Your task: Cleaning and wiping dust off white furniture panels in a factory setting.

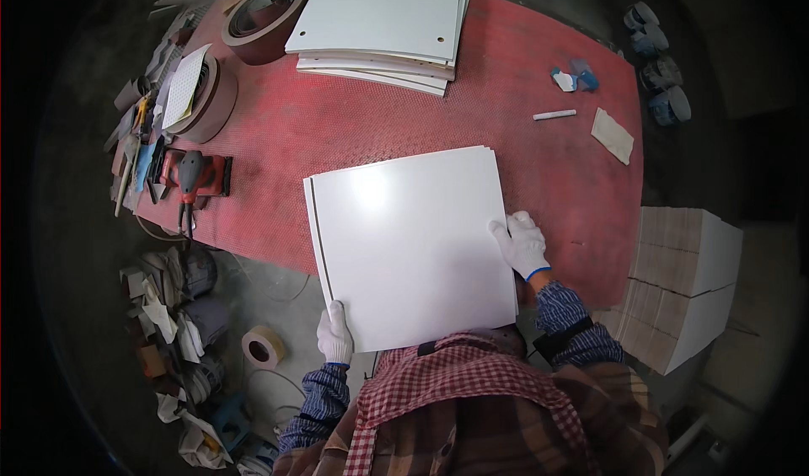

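Two or more square white panels (413,257) lie stacked in front of me, partly on the red table and reaching over its near edge toward my apron. My left hand (335,334), in a white glove, grips the near left corner, thumb on top and fingers hidden below. At the right edge my right hand (522,244), gloved too, holds the panels with its thumb over the top face. Along the left side a lower panel's edge shows, slightly out of line with the top one.
On the red table (581,181) stand a pile of white panels (379,17), abrasive rolls (265,21) and a red sander (194,175). A white marker (554,115) and beige scrap (613,136) lie right. Stacked boards (674,282) stand beside the table; a tape roll (263,347) is on the floor.
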Available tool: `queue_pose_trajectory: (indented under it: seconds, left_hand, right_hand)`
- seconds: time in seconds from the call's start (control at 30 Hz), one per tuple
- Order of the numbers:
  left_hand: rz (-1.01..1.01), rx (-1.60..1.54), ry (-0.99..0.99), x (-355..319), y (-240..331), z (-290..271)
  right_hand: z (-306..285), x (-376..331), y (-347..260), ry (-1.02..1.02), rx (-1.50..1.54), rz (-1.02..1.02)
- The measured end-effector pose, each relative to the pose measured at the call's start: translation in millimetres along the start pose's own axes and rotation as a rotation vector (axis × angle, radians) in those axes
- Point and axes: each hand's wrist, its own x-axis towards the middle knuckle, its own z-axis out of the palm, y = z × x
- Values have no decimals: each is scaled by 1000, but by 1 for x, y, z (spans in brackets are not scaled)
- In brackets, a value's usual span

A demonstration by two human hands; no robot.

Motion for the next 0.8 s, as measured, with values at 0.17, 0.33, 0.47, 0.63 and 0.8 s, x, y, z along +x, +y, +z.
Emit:
queue_pose_trajectory:
  seconds: [0.17,0.33,0.47,0.63,0.8]
  left_hand:
    - [-17,-64,19,5,-10,9]
    - [30,-130,-23,13,-32,7]
    - [-162,-255,-335,33,-12,-10]
    - [-41,-490,-473,22,-2,-21]
    - [121,-190,-713,33,88,-39]
  right_hand:
    - [-8,18,-10,75,170,-16]
    - [-18,42,-27,-184,1039,184]
    - [-24,25,-35,-135,1008,239]
    - [-32,-10,-18,39,997,278]
    - [-81,-39,8,321,1193,-207]
